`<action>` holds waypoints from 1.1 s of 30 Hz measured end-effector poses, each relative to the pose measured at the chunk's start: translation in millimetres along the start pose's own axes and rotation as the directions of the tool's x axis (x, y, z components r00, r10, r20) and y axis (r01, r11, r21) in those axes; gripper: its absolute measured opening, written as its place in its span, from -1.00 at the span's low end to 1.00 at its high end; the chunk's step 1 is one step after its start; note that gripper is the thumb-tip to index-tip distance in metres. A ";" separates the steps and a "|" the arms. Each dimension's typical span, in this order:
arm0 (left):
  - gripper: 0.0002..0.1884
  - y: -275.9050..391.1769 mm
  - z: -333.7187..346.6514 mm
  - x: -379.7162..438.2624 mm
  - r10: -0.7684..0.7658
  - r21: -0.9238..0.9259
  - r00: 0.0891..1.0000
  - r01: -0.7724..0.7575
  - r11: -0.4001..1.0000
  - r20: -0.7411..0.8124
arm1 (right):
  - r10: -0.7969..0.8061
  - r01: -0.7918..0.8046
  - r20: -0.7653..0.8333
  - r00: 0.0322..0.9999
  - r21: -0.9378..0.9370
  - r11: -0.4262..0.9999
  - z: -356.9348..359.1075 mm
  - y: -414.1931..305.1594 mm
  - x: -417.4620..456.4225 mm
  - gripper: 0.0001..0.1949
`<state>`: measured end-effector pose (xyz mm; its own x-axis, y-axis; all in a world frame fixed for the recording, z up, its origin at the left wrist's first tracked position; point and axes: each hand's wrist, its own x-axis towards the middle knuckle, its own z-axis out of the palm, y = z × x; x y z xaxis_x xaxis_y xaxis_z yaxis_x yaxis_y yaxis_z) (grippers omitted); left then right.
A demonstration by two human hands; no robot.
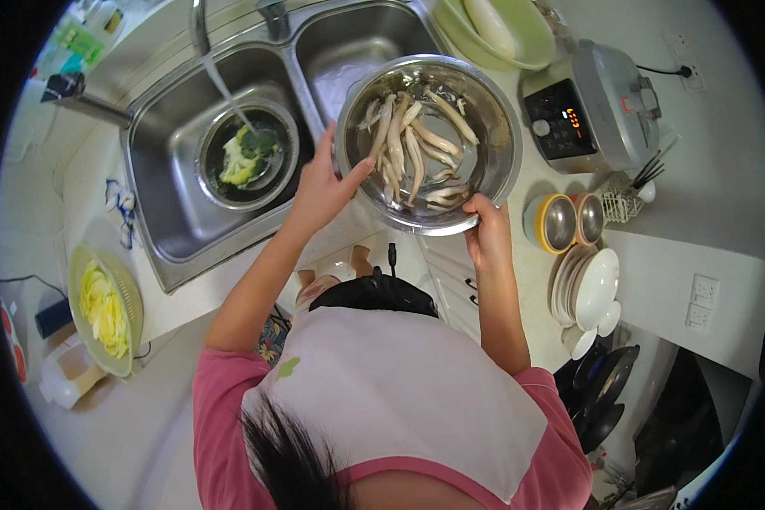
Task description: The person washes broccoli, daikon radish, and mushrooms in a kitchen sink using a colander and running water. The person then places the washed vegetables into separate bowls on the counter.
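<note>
Between my two hands is a wide stainless steel bowl (pixel 507 150), at the right basin and the counter's front edge. Several long pale mushrooms (pixel 414 140) lie in the bowl. My left hand (pixel 325 188) grips its left rim, thumb on the inside. On the lower right rim my right hand (pixel 489 226) has its thumb over the edge, the other fingers mostly hidden beneath. In the left basin, water runs from the faucet (pixel 199 29) into a smaller metal bowl (pixel 205 172) that holds broccoli (pixel 252 150) and a yellow-white vegetable piece (pixel 236 167).
A double steel sink (pixel 150 185) is set in the counter. To the right stand an electric cooker (pixel 618 108), two cups (pixel 556 223) and stacked white plates (pixel 596 287). A green basin (pixel 539 48) with a white radish is at the back; a colander (pixel 127 293) of cut leaves stands left.
</note>
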<state>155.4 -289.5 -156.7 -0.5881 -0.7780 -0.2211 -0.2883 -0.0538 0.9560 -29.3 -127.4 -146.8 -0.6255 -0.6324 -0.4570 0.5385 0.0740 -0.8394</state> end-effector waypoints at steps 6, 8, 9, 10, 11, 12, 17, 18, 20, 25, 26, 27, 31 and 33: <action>-0.32 2.5 61.8 58.1 0.615 0.540 0.788 -0.516 0.665 -0.005 | -0.058 0.048 -0.150 0.987 -0.068 0.996 -14.6 -9.7 22.0 -0.81; -0.29 0.5 80.4 74.3 0.612 0.563 0.787 -0.545 0.622 0.086 | -0.096 0.078 -0.207 0.974 -0.096 0.992 -15.8 -12.7 26.2 -0.90; -0.28 -1.3 88.3 81.2 0.604 0.575 0.789 -0.548 0.607 0.114 | -0.114 0.090 -0.226 0.967 -0.117 0.989 -15.9 -14.0 27.4 -0.88; -0.27 -3.2 95.8 87.6 0.598 0.587 0.788 -0.555 0.590 0.145 | -0.130 0.100 -0.237 0.963 -0.136 0.986 -16.3 -15.6 28.6 -0.87; -0.26 -5.3 103.2 93.3 0.571 0.601 0.801 -0.550 0.580 0.181 | -0.128 0.090 -0.238 0.963 -0.162 0.983 -16.5 -17.1 29.7 -0.71; -0.20 -7.4 111.3 97.2 0.496 0.537 0.846 -0.516 0.667 0.197 | -0.120 0.077 -0.233 0.965 -0.187 0.979 -16.8 -18.5 30.2 -0.56; -0.05 -17.4 133.0 109.7 0.472 0.515 0.864 -0.488 0.705 0.174 | -0.125 0.070 -0.219 0.968 -0.244 0.967 -12.9 -21.0 31.2 -0.37; -0.04 -18.7 134.0 111.2 0.473 0.507 0.861 -0.496 0.704 0.186 | -0.130 0.074 -0.212 0.969 -0.253 0.965 -11.2 -21.9 31.3 -0.35; -0.03 -20.5 134.2 113.6 0.457 0.482 0.866 -0.494 0.723 0.203 | -0.156 0.094 -0.205 0.966 -0.283 0.954 -6.9 -23.5 31.1 -0.32; -0.05 -21.2 130.7 116.1 0.420 0.411 0.882 -0.471 0.780 0.214 | -0.183 0.115 -0.185 0.966 -0.328 0.938 4.3 -29.2 32.0 -0.24; -0.05 -21.3 130.0 115.9 0.416 0.414 0.884 -0.467 0.781 0.212 | -0.184 0.118 -0.170 0.968 -0.338 0.934 5.8 -30.6 32.5 -0.23; -0.05 -21.5 129.5 115.8 0.403 0.412 0.890 -0.457 0.789 0.214 | -0.182 0.116 -0.164 0.970 -0.349 0.930 7.1 -32.1 32.8 -0.22; -0.05 -23.6 128.3 117.4 0.434 0.357 0.880 -0.475 0.805 0.193 | -0.199 0.141 -0.125 0.972 -0.365 0.920 11.7 -35.8 35.8 -0.20; -0.05 -25.5 128.4 119.1 0.409 0.315 0.893 -0.449 0.836 0.188 | -0.183 0.122 -0.127 0.975 -0.383 0.915 13.0 -36.4 36.2 -0.19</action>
<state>-4.3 -300.4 -232.1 -0.7848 -0.5993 0.1578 -0.2150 0.5021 0.8377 -64.2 -163.0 -129.0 -0.7801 -0.5319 -0.3295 0.2003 0.2865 -0.9369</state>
